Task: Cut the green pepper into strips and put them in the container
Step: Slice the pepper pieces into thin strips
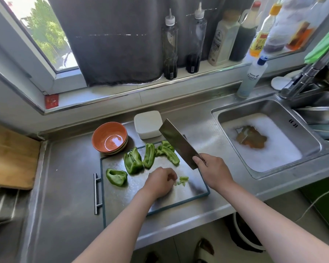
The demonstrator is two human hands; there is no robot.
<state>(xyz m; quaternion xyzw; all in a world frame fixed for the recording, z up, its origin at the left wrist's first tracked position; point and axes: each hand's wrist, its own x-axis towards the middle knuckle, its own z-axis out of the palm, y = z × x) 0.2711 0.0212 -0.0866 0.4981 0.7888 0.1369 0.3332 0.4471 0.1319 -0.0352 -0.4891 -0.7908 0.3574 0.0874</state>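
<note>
Fingers (pixel 171 175) of the left hand (pixel 160 182) curl onto a few cut strips (pixel 182 180) at centre frame. The right hand (pixel 214 168) grips the raised cleaver (pixel 177 143). Big pepper pieces (pixel 141 160) above lie uncut and the container (pixel 148 123) shows none, so the job looks barely begun.

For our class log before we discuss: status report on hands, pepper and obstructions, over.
Right hand grips cleaver, raised. Left hand curled on cut strips. Large pepper pieces uncut on board; nothing blocks container.

Sink (pixel 270 109) to my right, full of suds — faucet (pixel 302 78) above it. Sauce bottles (pixel 170 44) line the sill; wooden board (pixel 10 158) at my left.
</note>
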